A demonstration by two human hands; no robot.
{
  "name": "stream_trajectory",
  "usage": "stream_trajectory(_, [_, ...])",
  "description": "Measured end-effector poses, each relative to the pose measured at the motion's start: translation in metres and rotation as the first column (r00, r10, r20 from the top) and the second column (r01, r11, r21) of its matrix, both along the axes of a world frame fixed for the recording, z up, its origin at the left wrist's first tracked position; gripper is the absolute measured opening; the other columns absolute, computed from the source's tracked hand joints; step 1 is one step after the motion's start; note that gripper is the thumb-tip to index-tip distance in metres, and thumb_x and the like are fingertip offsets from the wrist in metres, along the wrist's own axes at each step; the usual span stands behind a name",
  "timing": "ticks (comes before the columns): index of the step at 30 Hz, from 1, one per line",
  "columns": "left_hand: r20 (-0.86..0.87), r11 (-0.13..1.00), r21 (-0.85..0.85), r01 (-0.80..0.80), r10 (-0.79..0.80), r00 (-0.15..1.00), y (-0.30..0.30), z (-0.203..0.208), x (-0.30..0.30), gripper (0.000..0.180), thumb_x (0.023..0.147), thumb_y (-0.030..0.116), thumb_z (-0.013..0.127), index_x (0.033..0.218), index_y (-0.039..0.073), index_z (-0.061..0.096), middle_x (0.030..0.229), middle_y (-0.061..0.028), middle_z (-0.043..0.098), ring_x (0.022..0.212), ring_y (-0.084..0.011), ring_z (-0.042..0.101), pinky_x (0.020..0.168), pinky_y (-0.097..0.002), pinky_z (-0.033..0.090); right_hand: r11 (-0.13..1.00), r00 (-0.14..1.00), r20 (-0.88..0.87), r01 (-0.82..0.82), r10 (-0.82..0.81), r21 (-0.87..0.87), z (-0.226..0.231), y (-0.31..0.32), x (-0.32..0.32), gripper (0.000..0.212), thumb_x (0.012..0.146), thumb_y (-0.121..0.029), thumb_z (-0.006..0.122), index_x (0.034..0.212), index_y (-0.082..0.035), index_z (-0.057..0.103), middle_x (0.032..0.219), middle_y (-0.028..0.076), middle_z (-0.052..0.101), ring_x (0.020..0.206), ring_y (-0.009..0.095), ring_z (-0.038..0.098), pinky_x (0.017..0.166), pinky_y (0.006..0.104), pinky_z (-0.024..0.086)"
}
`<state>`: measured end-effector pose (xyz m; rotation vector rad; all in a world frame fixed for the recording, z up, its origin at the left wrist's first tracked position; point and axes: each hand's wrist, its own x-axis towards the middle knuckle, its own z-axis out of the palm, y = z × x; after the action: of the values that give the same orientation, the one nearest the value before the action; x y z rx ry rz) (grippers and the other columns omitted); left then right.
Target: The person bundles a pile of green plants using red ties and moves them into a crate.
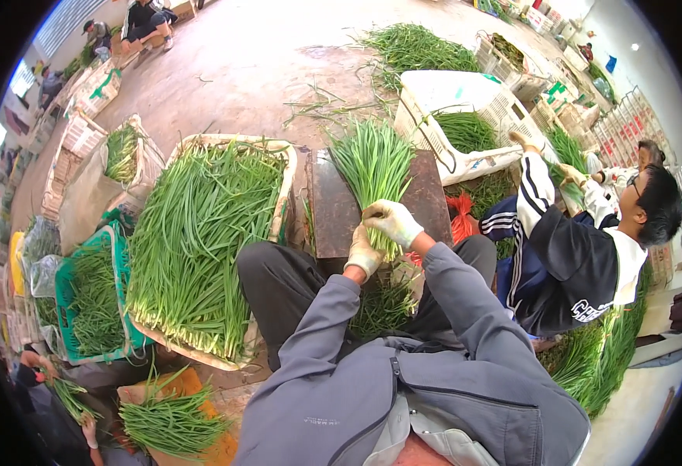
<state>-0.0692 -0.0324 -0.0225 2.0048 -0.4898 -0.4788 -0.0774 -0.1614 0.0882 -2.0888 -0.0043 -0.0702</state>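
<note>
A bunch of green garlic chives (373, 159) lies over a dark, worn board (341, 221) in front of me, leaves fanned away from me and pale stalk ends toward my lap. My right hand (394, 223), in a whitish glove, is wrapped over the stalks near their lower end. Close beside it, my left hand (363, 253), gloved too, is closed at the left side of the same stalks; its fingertips are partly hidden. Loose green trimmings (383, 307) lie between my knees, below the board.
At my left stands a large crate (290, 167) heaped with chives, beside a green basket (65, 291). A white crate (415, 116) is ahead right. A co-worker (574, 248) sits close on my right. Another person's hands (88, 427) hold chives at lower left. Red ties (460, 217) hang by my right knee.
</note>
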Motion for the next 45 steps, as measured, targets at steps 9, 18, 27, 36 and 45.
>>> stream_trajectory(9, [-0.413, 0.865, -0.351, -0.358, 0.200, 0.888, 0.015, -0.009, 0.015, 0.067, 0.080, -0.003, 0.059, 0.144, -0.002, 0.040, 0.130, -0.0158, 0.059, 0.118, -0.0239, 0.058, 0.099, -0.0314, 0.045, 0.987, 0.879, -0.466, -0.023, 0.097, 0.161, 0.038, -0.032, -0.049, 0.029, 0.083, -0.015, 0.068, 0.108, -0.001, 0.066, 0.082, 0.007, 0.067, 0.067, 0.012, 0.063, 0.062, 0.0284, 0.054])
stream_trajectory(18, [-0.525, 0.833, -0.237, -0.499, 0.322, 0.788, 0.016, -0.002, 0.017, 0.041, 0.084, -0.008, 0.041, 0.117, -0.006, 0.065, 0.104, -0.0114, 0.069, 0.090, -0.0204, 0.066, 0.084, -0.0292, 0.052, 0.939, 0.960, -0.229, 0.077, -0.161, -0.334, 0.027, 0.012, -0.026, 0.035, 0.081, -0.033, 0.069, 0.097, -0.003, 0.072, 0.085, 0.017, 0.071, 0.077, 0.030, 0.069, 0.073, 0.0398, 0.053])
stream_trajectory(27, [-0.577, 0.836, -0.255, -0.486, 0.272, 0.770, 0.015, -0.015, 0.015, 0.045, 0.079, -0.010, 0.040, 0.114, -0.006, 0.067, 0.101, -0.0126, 0.070, 0.082, -0.0202, 0.065, 0.079, -0.0282, 0.051, 0.799, 0.860, -0.393, 0.028, -0.326, -0.601, -0.006, 0.016, 0.018, 0.033, 0.078, -0.028, 0.063, 0.103, -0.007, 0.073, 0.092, 0.024, 0.069, 0.088, 0.036, 0.068, 0.082, 0.0431, 0.054])
stream_trajectory(36, [-0.612, 0.788, -0.311, -0.532, 0.263, 0.746, 0.013, -0.001, 0.008, 0.044, 0.080, -0.010, 0.043, 0.116, -0.004, 0.067, 0.092, -0.0060, 0.068, 0.067, -0.0130, 0.057, 0.065, -0.0243, 0.046, 0.711, 0.888, -0.305, 0.034, -0.345, -0.703, -0.009, 0.035, 0.020, 0.031, 0.078, -0.030, 0.068, 0.093, -0.004, 0.074, 0.092, 0.022, 0.070, 0.089, 0.036, 0.069, 0.080, 0.0435, 0.054])
stream_trajectory(45, [-0.649, 0.830, -0.229, -0.509, 0.260, 0.715, 0.004, 0.010, 0.001, 0.040, 0.084, -0.006, 0.044, 0.115, -0.002, 0.069, 0.089, -0.0067, 0.069, 0.062, -0.0127, 0.056, 0.060, -0.0252, 0.046, 0.928, 0.792, -0.503, 0.208, -0.345, -0.308, -0.004, -0.002, 0.002, 0.032, 0.075, -0.031, 0.068, 0.090, -0.003, 0.074, 0.089, 0.021, 0.070, 0.087, 0.039, 0.067, 0.076, 0.0437, 0.054])
